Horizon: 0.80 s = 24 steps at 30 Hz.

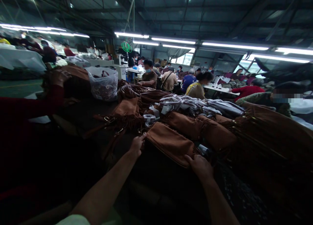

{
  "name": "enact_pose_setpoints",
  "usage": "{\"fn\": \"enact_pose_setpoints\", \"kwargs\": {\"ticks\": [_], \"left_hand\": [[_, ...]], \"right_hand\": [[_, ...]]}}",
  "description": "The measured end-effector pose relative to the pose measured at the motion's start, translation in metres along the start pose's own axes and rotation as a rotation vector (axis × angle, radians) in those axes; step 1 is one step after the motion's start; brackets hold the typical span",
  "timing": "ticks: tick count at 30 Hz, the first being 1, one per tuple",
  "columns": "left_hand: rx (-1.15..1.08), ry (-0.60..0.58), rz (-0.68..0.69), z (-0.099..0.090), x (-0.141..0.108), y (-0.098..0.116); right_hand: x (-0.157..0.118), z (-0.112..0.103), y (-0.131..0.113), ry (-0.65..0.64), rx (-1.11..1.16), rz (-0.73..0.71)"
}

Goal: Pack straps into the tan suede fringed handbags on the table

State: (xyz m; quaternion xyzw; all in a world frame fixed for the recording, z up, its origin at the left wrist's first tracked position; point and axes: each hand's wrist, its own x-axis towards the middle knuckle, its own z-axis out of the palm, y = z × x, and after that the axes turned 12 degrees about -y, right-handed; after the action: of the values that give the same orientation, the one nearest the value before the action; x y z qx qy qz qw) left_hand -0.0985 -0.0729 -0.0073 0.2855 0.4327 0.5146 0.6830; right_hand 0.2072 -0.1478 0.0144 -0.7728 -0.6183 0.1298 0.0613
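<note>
My left hand [137,145] pinches the upper left corner of a tan suede fringed bag [170,144] lying flat on the dark work table [156,189]. My right hand [199,166] grips the same bag's lower right corner from the near side. More tan suede bags [186,125] lie just beyond it, with their fringes overlapping. A suede bag with metal clasps and a strap [127,109] lies up and to the left of my left hand. Dim light hides much of the near tabletop.
Grey plastic-wrapped items [200,105] lie across the pile, and a clear plastic sack of goods [102,84] stands at the table's far left. A co-worker's red sleeve [31,107] reaches in from the left. Several people work at tables beyond.
</note>
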Motion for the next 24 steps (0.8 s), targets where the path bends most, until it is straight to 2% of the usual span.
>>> {"fn": "enact_pose_setpoints", "kwargs": {"ticks": [2, 4, 7, 10, 13, 15, 18, 19, 20, 21, 23, 24], "left_hand": [[0.033, -0.007, 0.011, 0.001, -0.002, 0.000], [0.059, -0.014, 0.008, 0.002, -0.006, 0.001], [0.112, -0.032, -0.002, 0.002, -0.010, 0.004], [0.198, -0.070, 0.027, -0.004, -0.013, 0.008], [0.373, -0.098, 0.109, -0.017, -0.019, 0.015], [0.604, -0.023, 0.283, -0.023, -0.030, 0.021], [0.967, 0.137, 0.736, -0.018, -0.056, 0.028], [1.061, 0.112, 0.864, -0.011, -0.064, 0.028], [1.151, 0.009, 0.944, -0.001, -0.070, 0.026], [1.236, -0.151, 0.981, 0.009, -0.073, 0.023], [1.392, -0.452, 0.969, 0.032, -0.068, 0.010], [1.453, -0.513, 0.953, 0.041, -0.060, 0.003]], "right_hand": [[-0.016, -0.009, -0.013, 0.155, -0.156, 0.008], [-0.026, -0.012, -0.033, 0.237, -0.196, -0.158], [-0.028, -0.008, -0.067, 0.185, -0.147, -0.479], [-0.020, -0.002, -0.086, 0.114, -0.125, -0.508], [-0.011, -0.008, -0.088, 0.058, -0.134, -0.518], [-0.006, -0.018, -0.088, 0.076, -0.140, -0.536], [0.000, -0.032, -0.092, 0.128, -0.108, -0.517], [0.003, -0.036, -0.094, 0.135, -0.089, -0.505], [0.005, -0.039, -0.097, 0.139, -0.071, -0.494], [0.007, -0.042, -0.099, 0.141, -0.052, -0.485], [0.011, -0.046, -0.102, 0.142, -0.016, -0.483], [0.012, -0.047, -0.103, 0.138, -0.003, -0.487]]}}
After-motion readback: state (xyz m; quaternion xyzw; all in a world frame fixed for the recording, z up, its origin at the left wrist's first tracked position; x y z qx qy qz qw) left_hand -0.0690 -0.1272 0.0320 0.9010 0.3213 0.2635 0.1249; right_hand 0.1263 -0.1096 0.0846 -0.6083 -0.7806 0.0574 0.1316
